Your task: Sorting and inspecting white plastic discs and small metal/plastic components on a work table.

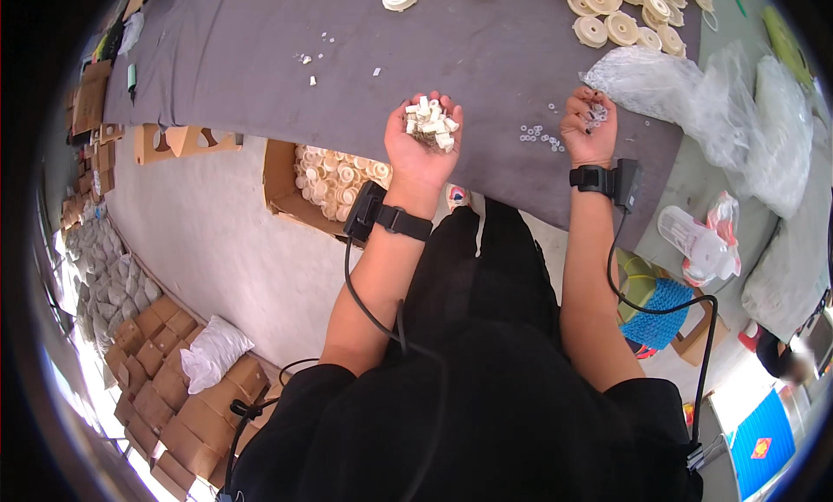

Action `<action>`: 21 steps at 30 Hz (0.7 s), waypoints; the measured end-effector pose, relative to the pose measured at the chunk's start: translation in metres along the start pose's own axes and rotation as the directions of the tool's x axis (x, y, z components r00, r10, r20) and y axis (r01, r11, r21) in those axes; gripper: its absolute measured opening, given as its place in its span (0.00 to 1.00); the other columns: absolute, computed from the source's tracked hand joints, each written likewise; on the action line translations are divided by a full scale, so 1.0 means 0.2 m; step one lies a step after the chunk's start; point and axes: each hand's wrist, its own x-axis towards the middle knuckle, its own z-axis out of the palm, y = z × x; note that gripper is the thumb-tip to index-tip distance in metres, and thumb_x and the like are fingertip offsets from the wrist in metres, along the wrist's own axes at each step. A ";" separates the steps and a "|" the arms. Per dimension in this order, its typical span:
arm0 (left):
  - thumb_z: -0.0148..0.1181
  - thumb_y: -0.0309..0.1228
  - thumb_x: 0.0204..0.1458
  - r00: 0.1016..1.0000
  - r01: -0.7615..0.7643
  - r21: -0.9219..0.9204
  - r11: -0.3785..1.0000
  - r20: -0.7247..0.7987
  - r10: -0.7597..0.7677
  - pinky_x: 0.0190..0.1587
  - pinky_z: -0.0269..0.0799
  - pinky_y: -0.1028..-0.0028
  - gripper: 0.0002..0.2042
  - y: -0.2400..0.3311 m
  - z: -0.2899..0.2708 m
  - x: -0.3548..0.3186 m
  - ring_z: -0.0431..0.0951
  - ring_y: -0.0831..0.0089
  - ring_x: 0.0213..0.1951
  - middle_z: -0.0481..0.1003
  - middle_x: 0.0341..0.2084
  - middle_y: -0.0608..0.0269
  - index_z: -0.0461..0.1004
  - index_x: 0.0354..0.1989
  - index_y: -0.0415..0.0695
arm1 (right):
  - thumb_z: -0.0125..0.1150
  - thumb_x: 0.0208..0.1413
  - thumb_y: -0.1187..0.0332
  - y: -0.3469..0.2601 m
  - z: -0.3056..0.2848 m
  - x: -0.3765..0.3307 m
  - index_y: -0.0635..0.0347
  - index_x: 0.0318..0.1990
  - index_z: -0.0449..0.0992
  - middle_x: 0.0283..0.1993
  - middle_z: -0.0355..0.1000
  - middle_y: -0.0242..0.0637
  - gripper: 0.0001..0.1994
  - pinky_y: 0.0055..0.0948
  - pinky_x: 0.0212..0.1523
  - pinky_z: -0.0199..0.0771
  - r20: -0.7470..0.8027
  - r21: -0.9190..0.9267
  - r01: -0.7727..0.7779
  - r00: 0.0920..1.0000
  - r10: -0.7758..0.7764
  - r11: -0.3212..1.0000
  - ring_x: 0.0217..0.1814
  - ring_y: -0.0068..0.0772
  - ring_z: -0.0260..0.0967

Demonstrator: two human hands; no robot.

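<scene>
Palm up and fingers curled, my left hand (401,150) cups a heap of small white plastic parts (431,120), with darker bits that look like metal pins beneath them. My right hand (590,136) is turned up too, its fingers curled over several small clear washers (595,116). Beside it, on the grey cloth (495,59), lies a loose cluster of the same clear washers (540,137). Both hands are above the cloth near its front edge. A black strap with a small device sits round each wrist.
Cream plastic wheels (621,26) are heaped at the far right. Clear plastic bags (659,85) and a clear plastic container (694,242) lie at the right. Below the table edge stands a cardboard box (279,177) full of cream parts. White scraps (313,81) dot the cloth.
</scene>
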 end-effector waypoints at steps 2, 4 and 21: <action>0.45 0.31 0.48 1.000 0.007 0.013 1.000 0.002 -0.007 0.42 0.70 0.65 0.06 -0.02 0.02 0.01 0.72 0.65 0.33 0.72 0.28 0.62 0.68 0.27 0.44 | 0.45 0.51 0.65 0.01 0.01 0.00 0.57 0.25 0.66 0.31 0.64 0.34 0.08 0.17 0.13 0.50 0.014 0.041 -0.002 1.000 0.001 0.999 0.22 0.21 0.53; 0.45 0.31 0.48 1.000 0.015 0.023 1.000 0.002 -0.015 0.41 0.70 0.65 0.06 -0.03 0.03 0.02 0.72 0.65 0.33 0.72 0.28 0.62 0.68 0.27 0.44 | 0.45 0.53 0.63 0.02 0.02 -0.01 0.57 0.25 0.66 0.30 0.63 0.33 0.10 0.16 0.12 0.47 -0.071 0.063 0.054 0.996 -0.049 0.997 0.19 0.20 0.52; 0.44 0.33 0.48 0.980 0.160 0.082 0.984 0.102 -0.168 0.42 0.69 0.63 0.07 -0.08 0.05 -0.10 0.72 0.65 0.34 0.72 0.28 0.63 0.67 0.26 0.46 | 0.38 0.59 0.60 0.31 0.26 -0.34 0.53 0.16 0.55 0.14 0.45 0.25 0.19 0.20 0.13 0.38 0.025 -0.203 0.145 0.989 -0.142 0.968 0.11 0.18 0.37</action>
